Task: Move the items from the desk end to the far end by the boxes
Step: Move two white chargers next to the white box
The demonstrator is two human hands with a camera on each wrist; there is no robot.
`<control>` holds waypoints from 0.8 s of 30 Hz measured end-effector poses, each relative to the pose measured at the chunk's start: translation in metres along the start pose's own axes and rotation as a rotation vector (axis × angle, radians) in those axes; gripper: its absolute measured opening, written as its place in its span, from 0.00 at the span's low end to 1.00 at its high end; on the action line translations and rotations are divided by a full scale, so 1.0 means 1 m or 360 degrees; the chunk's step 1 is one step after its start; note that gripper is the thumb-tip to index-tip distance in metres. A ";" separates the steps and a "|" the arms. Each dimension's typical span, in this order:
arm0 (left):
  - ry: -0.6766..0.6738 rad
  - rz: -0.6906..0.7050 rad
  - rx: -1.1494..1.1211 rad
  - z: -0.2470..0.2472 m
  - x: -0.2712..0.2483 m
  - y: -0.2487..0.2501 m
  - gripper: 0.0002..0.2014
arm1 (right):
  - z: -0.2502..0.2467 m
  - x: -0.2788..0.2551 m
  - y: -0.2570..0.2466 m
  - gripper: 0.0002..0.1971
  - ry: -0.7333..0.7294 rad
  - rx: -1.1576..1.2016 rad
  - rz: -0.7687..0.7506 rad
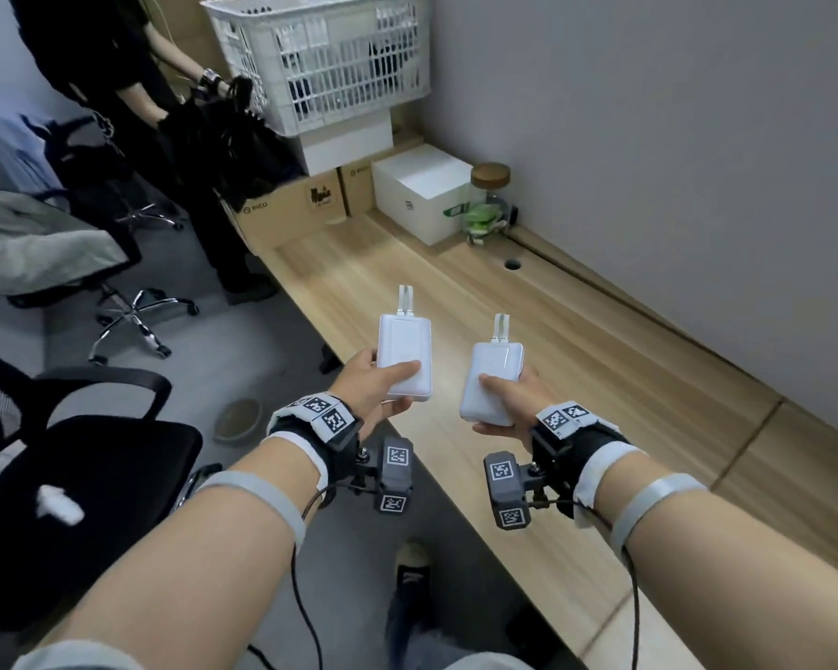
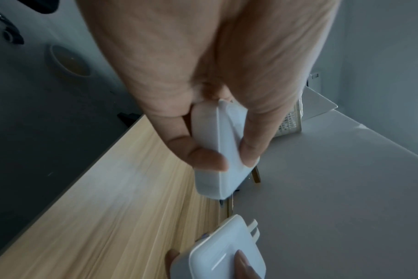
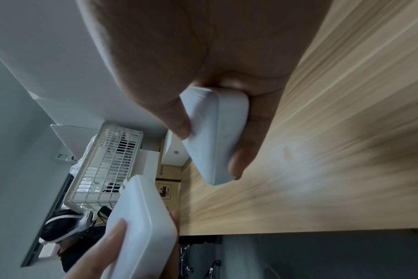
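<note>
Two white power banks in play, one per hand. Head view: left hand (image 1: 376, 384) grips the left power bank (image 1: 404, 355), right hand (image 1: 506, 403) grips the right power bank (image 1: 492, 382), both held above the desk (image 1: 625, 379), well short of the boxes (image 1: 419, 195) at its far end. Left wrist view: thumb and fingers (image 2: 203, 156) clamp the long sides. Right wrist view: same pinch. They look rigid, smooth, probably slippery and a bit hefty, so I'd hold across the edges.

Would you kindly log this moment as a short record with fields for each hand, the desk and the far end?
left hand: grips a white power bank, thumb on top, held above the desk edge
right hand: grips a second power bank above the desk
desk: wooden, bare between hands and boxes
far end: white box, cardboard boxes, basket, jar
</note>
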State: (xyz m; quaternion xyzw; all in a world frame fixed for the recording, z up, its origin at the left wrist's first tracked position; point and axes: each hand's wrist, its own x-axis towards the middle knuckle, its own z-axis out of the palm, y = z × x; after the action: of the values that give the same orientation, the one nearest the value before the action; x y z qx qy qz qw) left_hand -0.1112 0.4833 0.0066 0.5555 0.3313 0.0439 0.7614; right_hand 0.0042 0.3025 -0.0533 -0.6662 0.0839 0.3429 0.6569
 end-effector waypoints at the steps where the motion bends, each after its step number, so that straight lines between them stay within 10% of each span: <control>1: 0.0019 0.0004 0.0042 -0.006 0.020 0.008 0.23 | 0.011 0.020 -0.004 0.32 0.0009 0.0036 0.0014; 24: 0.0265 -0.0305 0.0137 -0.130 0.380 0.147 0.18 | 0.200 0.291 -0.136 0.37 0.0130 -0.0451 0.0238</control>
State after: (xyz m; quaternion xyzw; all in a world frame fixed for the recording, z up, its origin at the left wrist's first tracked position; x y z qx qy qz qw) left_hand 0.1562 0.8108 -0.0595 0.5479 0.4464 0.0028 0.7075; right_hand 0.2297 0.6047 -0.0871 -0.7574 0.1107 0.3720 0.5250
